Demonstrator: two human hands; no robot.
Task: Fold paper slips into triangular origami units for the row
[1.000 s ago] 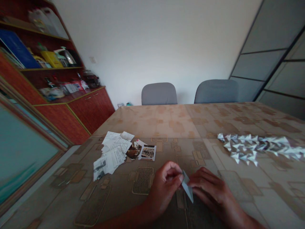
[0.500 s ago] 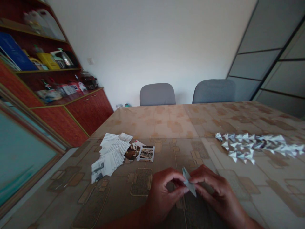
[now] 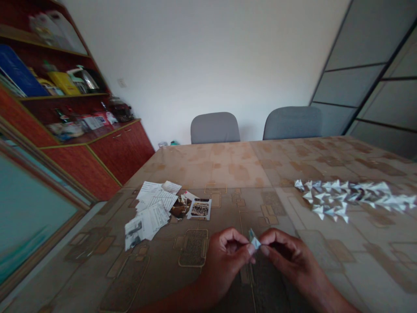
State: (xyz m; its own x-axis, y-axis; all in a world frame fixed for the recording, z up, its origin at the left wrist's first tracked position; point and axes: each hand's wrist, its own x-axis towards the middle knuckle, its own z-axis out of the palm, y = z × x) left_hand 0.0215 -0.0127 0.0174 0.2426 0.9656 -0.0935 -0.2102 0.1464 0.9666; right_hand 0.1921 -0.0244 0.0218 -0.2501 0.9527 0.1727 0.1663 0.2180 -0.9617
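Note:
Between my two hands is a small folded piece of paper [image 3: 255, 241] with a pointed tip standing up. The thumb and fingers of my left hand [image 3: 228, 261] pinch its left side. My right hand [image 3: 289, 258] pinches its right edge between thumb and index finger. Both hands hover low over the near part of the table. To the right lie rows of folded paper pieces [image 3: 335, 198] with pointed tips. At the left is a loose pile of printed paper slips [image 3: 151, 211], with a picture slip [image 3: 200, 209] at its right end.
A patterned brown cloth covers the table [image 3: 228, 165]. Two grey chairs [image 3: 215, 127] stand at its far side against a white wall. A red-brown cabinet [image 3: 120, 148] with filled shelves is on the left, and grey sliding panels [image 3: 355, 65] are on the right.
The folded paper has turned and shows less of its lower point, which stuck out below the fingers before. My fingers have shifted their pinch on it slightly.

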